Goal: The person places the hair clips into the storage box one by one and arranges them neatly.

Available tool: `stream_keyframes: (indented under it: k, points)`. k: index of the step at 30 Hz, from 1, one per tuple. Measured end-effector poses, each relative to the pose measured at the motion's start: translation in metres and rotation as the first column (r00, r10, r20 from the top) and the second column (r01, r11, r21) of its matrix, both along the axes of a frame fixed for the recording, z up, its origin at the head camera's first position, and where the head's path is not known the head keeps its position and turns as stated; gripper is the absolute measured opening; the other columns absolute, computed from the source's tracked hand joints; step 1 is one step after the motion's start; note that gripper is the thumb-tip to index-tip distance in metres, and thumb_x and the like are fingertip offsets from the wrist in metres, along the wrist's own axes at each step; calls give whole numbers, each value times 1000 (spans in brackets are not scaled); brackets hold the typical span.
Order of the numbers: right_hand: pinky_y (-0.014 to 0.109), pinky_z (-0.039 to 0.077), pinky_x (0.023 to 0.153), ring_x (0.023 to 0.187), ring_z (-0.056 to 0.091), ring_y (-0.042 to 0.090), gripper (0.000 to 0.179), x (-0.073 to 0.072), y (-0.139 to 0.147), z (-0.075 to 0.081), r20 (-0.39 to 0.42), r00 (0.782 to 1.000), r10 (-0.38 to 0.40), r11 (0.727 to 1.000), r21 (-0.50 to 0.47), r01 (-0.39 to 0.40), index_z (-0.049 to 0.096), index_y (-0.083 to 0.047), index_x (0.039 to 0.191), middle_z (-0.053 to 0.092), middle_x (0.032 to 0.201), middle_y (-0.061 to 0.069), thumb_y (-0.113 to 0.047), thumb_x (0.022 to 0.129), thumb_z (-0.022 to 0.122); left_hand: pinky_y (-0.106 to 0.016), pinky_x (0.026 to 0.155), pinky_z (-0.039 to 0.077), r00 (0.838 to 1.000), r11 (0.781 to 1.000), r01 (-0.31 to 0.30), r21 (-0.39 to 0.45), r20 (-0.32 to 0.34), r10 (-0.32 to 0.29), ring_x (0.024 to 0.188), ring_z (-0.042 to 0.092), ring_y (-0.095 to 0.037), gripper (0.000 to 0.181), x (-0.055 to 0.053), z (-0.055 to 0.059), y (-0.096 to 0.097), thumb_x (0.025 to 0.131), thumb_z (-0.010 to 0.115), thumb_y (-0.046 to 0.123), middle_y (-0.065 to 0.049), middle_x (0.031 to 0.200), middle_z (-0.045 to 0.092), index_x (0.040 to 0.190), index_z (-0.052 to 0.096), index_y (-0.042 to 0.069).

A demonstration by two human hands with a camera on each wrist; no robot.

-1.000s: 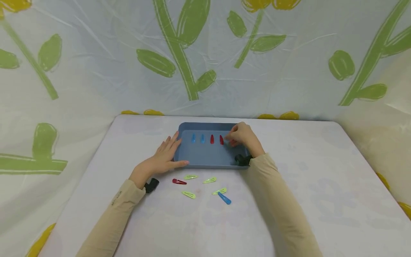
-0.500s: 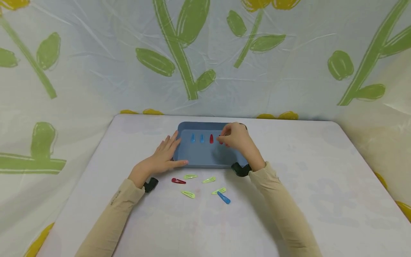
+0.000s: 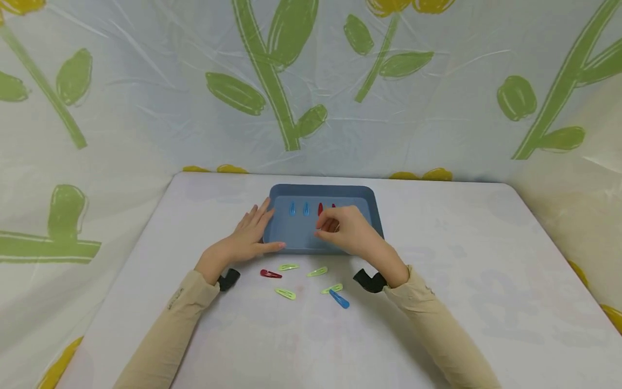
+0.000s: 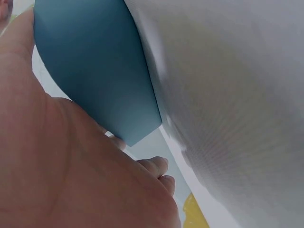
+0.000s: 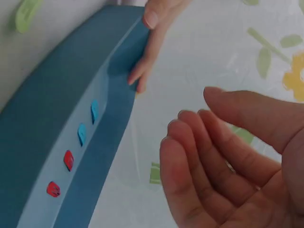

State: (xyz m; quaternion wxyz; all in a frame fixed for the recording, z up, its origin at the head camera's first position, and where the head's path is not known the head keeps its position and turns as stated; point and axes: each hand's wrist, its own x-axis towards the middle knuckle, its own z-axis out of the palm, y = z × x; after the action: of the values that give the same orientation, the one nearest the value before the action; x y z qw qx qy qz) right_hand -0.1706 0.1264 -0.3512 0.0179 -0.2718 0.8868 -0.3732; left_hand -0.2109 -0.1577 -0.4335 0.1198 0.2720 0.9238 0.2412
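Note:
A shallow blue-grey tray [image 3: 293,237] lies on the table. In it stands a row of hair clips: two blue clips [image 3: 306,209] at the left, then a red clip [image 3: 320,208] and another red clip [image 3: 333,205], both partly covered by my right hand in the head view. My left hand [image 3: 238,243] rests against the tray's left side, fingers spread straight and thumb at the front edge. Above the tray's front part hovers my right hand [image 3: 350,229]; its fingers bend loosely, and the right wrist view shows nothing between fingers and thumb [image 5: 232,102].
In front of the tray lie several yellow-green clips [image 3: 317,272], a red clip [image 3: 270,274] and a blue clip [image 3: 339,299], which overlaps one yellow-green clip [image 3: 328,290]. A curtain with leaf prints [image 3: 170,81] hangs behind the white table [image 3: 461,270].
My right hand has let go of the rightmost red clip and drawn back toward the tray's front edge, after touching that clip's place. The left hand stays on the tray.

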Motion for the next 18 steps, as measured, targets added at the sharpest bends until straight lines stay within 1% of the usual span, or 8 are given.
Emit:
stream_keyframes:
  k: [5, 8, 12, 16, 18]
  points:
    - [24, 53, 65, 70, 59, 7, 9, 13, 5, -6, -31, 990, 139, 989, 61, -137, 71, -8, 89, 65, 78, -6, -3, 84, 78, -60, 117, -2, 1000, 1000, -3, -5, 1, 3, 148, -9, -44, 101, 0, 0, 0, 93, 58, 60, -9, 165, -15, 158, 11, 0]
    - [22, 51, 64, 69, 57, 5, 8, 21, 8, -11, -18, 981, 193, 975, 116, -190, 73, -6, 90, 65, 78, -7, -1, 84, 76, -60, 117, -2, 1000, 1000, -4, -9, -5, 4, 148, -8, -45, 101, 1, 1, 1, 93, 58, 61, -9, 165, -15, 158, 11, 0]
    - [21, 48, 61, 67, 53, 4, 7, 31, 11, -18, 21, 974, 227, 948, 223, -226, 72, -7, 86, 61, 74, -9, 0, 84, 74, -61, 117, -1, 1000, 1000, 6, 7, -11, -6, 148, -7, -46, 101, 1, 1, 1, 92, 57, 62, -11, 165, -14, 158, 12, -1]
    - [20, 44, 58, 62, 49, 4, 13, 41, 13, -26, 44, 968, 247, 912, 327, -248, 69, -10, 77, 57, 68, -8, 0, 82, 75, -62, 116, 0, 1000, 1000, 13, 22, -16, -13, 147, -6, -48, 103, 1, 0, 1, 92, 55, 66, -12, 165, -13, 157, 13, -2]
    - [20, 43, 57, 60, 47, 4, 16, 47, 14, -30, 46, 967, 249, 896, 369, -249, 66, -10, 73, 56, 65, -8, 2, 79, 75, -63, 116, 0, 1000, 1000, 13, 24, -21, -13, 147, -6, -48, 103, 1, -1, 0, 92, 54, 67, -12, 165, -13, 157, 13, -2]
